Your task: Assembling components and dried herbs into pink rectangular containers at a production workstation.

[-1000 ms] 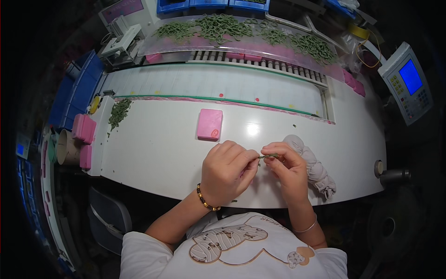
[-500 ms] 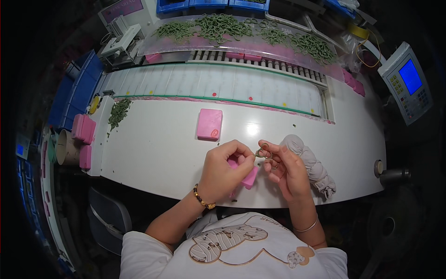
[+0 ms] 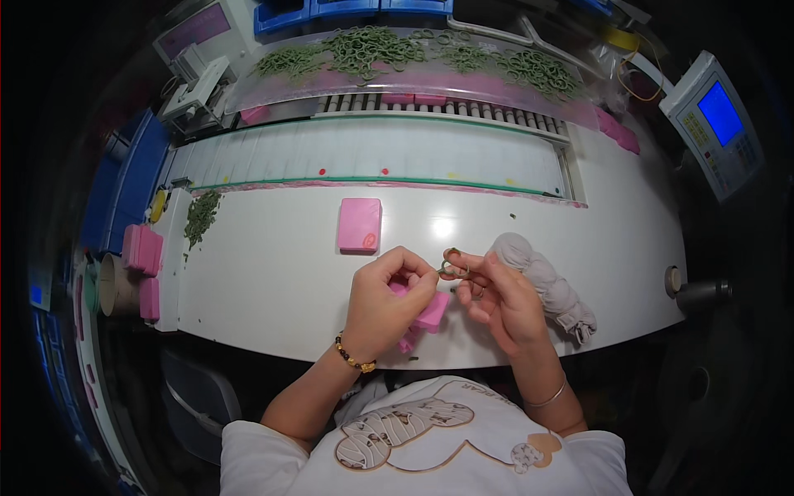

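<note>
In front of me, my left hand [image 3: 387,299] is closed, thumb and forefinger pinching the near side of a small green ring [image 3: 449,259]. My right hand [image 3: 511,304] holds the ring's other side between thumb and fingertips, its lower fingers curled loosely. What looks like a second green loop [image 3: 478,291] shows by those lower fingers. Below my left hand lie pink blocks [image 3: 430,314], partly hidden by it. Farther off, a whole pink block [image 3: 359,225] lies flat on the white table [image 3: 265,273]. Beside my right hand rests a twisted pale cloth roll [image 3: 542,285].
A white belt [image 3: 347,153] with coloured dots crosses behind the table, with metal rollers [image 3: 356,104] beyond. Above them, a clear tray [image 3: 318,87] bears heaps of green rings [image 3: 376,50]. Green scraps [image 3: 201,217] lie at left; a screen panel [image 3: 715,124] stands right.
The belt's coloured dots have shifted left. The whole view has moved slightly. Both hands keep nearly the same hold on the green ring.
</note>
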`<action>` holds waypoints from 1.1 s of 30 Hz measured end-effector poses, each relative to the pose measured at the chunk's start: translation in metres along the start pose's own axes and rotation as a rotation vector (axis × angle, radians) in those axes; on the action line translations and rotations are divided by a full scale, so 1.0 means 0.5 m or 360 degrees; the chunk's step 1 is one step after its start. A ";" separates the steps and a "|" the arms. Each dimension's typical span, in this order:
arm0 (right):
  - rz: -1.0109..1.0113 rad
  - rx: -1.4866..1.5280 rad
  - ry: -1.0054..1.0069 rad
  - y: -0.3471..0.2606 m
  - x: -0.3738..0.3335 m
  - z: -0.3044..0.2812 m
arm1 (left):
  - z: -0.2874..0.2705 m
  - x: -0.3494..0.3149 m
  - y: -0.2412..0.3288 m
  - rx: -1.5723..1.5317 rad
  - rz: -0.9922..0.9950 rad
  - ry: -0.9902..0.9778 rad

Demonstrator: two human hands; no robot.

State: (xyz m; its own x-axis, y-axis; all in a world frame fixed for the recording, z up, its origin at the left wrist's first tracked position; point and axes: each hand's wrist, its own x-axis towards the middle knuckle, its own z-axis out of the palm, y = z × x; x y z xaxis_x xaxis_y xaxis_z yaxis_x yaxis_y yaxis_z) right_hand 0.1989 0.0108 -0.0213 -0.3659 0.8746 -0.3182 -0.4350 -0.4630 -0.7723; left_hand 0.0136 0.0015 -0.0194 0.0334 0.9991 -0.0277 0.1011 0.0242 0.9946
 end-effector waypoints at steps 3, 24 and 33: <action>0.0001 0.0006 0.0012 -0.002 -0.001 -0.001 | 0.001 0.003 0.006 -0.0049 -0.0076 -0.0005; -0.0078 -0.0186 0.0072 0.007 -0.003 0.006 | -0.244 0.472 0.165 0.0728 0.0475 0.0625; -0.0092 -0.0302 0.0080 0.010 -0.012 0.002 | -0.220 0.526 0.196 0.0788 0.0431 0.0657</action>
State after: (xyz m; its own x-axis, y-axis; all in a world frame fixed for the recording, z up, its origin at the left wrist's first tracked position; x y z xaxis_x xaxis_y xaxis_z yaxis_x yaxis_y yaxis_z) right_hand 0.1982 0.0029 -0.0229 -0.3012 0.9071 -0.2941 -0.2891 -0.3807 -0.8783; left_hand -0.0770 0.2704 0.0817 -0.2493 0.9019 0.3529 0.5873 -0.1489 0.7955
